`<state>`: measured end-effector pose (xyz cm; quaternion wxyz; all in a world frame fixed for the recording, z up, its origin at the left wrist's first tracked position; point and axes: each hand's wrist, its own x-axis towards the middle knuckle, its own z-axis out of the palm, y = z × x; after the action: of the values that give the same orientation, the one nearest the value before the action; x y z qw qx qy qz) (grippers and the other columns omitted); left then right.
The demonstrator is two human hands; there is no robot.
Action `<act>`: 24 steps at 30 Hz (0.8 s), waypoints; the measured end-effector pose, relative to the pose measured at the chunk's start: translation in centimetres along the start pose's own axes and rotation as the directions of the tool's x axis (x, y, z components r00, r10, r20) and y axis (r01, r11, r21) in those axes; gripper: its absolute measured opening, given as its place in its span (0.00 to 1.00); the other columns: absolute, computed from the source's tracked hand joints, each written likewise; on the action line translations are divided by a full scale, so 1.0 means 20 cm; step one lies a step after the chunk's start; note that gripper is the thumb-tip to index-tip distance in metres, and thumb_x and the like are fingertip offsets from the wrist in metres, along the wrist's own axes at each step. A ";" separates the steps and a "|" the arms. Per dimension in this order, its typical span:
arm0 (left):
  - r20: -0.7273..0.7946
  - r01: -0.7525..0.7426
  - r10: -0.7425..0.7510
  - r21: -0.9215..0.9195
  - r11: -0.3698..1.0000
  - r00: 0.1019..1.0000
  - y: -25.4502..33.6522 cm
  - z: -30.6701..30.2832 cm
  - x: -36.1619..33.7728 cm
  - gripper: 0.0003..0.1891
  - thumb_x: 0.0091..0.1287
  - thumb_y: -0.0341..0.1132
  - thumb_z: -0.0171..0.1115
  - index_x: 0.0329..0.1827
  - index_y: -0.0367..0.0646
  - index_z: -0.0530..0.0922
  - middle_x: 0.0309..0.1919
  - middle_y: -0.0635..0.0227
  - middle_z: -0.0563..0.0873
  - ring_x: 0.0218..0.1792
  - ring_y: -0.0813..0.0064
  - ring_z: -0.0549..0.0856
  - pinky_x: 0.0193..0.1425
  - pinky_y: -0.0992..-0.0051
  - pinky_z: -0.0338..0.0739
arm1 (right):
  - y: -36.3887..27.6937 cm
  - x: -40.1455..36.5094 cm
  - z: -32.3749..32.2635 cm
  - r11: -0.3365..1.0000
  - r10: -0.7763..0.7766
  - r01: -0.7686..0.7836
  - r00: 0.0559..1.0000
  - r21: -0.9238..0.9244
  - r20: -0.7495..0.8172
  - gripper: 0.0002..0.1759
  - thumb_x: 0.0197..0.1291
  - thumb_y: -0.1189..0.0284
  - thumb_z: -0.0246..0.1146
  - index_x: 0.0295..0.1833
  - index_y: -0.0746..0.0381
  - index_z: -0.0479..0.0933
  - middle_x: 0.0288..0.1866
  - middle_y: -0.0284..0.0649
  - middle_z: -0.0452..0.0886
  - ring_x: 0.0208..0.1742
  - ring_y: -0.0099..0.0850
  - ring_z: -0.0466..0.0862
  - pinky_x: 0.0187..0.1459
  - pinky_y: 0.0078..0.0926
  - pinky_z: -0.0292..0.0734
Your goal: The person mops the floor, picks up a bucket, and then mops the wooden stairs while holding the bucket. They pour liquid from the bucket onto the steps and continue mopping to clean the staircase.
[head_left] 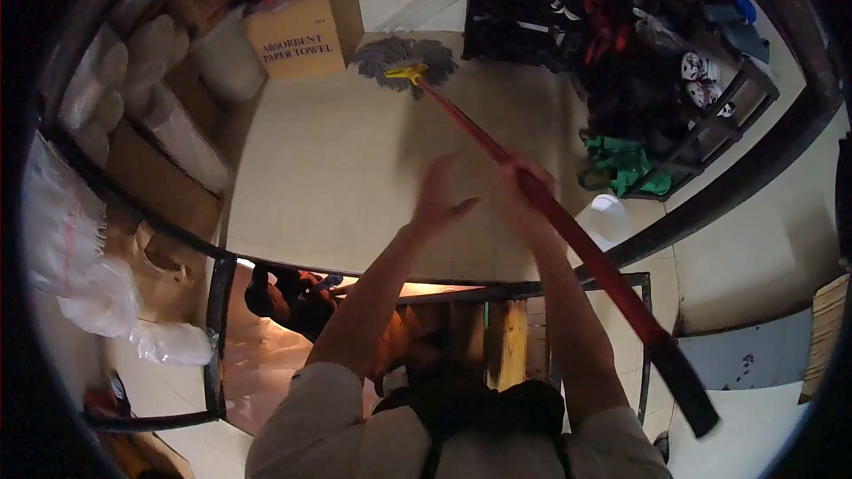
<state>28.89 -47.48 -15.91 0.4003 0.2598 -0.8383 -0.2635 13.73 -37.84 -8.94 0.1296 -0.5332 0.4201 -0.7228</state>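
A mop with a red handle [586, 244] slants across the view, its black end at the lower right. At the far end its grey string head [377, 58], with a yellow clamp [406, 74], lies spread on the pale floor [311, 151]. My right hand [530, 184] is wrapped round the handle about midway along it. Left of the handle, my left hand [439, 193] is somewhat blurred, with its thumb held away from the fingers. It holds nothing and is apart from the handle.
A cardboard box [297, 40] printed for paper towels stands at the back left. Wrapped rolls [182, 133] line the left side. A dark shoe rack [519, 13] with items is at the back right, near a green bag [626, 164] and a white bin [603, 217]. A black rail [701, 213] curves around.
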 end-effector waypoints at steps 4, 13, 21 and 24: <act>-0.163 -0.089 0.099 0.065 0.994 0.982 0.14 0.18 0.08 0.46 0.51 0.51 0.74 0.69 0.39 0.63 0.66 0.48 0.67 0.68 0.47 0.65 0.73 0.53 0.56 | -0.80 -0.15 -0.33 0.917 -0.001 0.070 0.985 -0.393 0.173 0.08 0.61 0.76 0.66 0.45 0.60 0.78 0.53 0.46 0.81 0.57 0.38 0.78 0.59 0.39 0.71; 0.275 -0.297 0.397 -0.341 0.892 0.876 0.96 0.14 -0.09 0.16 0.48 0.43 0.75 0.33 0.46 0.77 0.26 0.64 0.83 0.32 0.55 0.84 0.40 0.56 0.76 | -2.03 -0.24 -0.63 0.872 -0.488 0.473 0.859 -0.127 -0.153 0.12 0.68 0.57 0.56 0.38 0.52 0.69 0.27 0.31 0.71 0.28 0.28 0.73 0.34 0.34 0.68; 0.339 -0.168 0.189 -0.091 0.982 0.921 0.77 0.01 -0.08 0.13 0.51 0.43 0.72 0.28 0.48 0.78 0.22 0.64 0.81 0.28 0.54 0.83 0.35 0.57 0.76 | -1.82 -0.17 -0.65 0.868 -0.478 0.497 0.831 -0.007 -0.285 0.17 0.67 0.47 0.54 0.34 0.46 0.66 0.19 0.22 0.69 0.22 0.24 0.75 0.32 0.30 0.72; 0.178 -0.137 0.125 0.056 0.989 0.976 0.42 -0.04 -0.02 0.11 0.54 0.43 0.70 0.30 0.47 0.80 0.25 0.64 0.81 0.33 0.56 0.83 0.40 0.58 0.75 | -1.40 -0.20 -0.51 0.851 -0.442 0.520 0.782 0.069 -0.439 0.09 0.58 0.61 0.56 0.29 0.50 0.66 0.18 0.24 0.64 0.22 0.22 0.69 0.33 0.29 0.66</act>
<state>27.91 -41.35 -10.29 0.3331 0.1936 -0.8938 -0.2297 13.69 -13.42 8.58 -0.1007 -0.4460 0.2175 -0.8623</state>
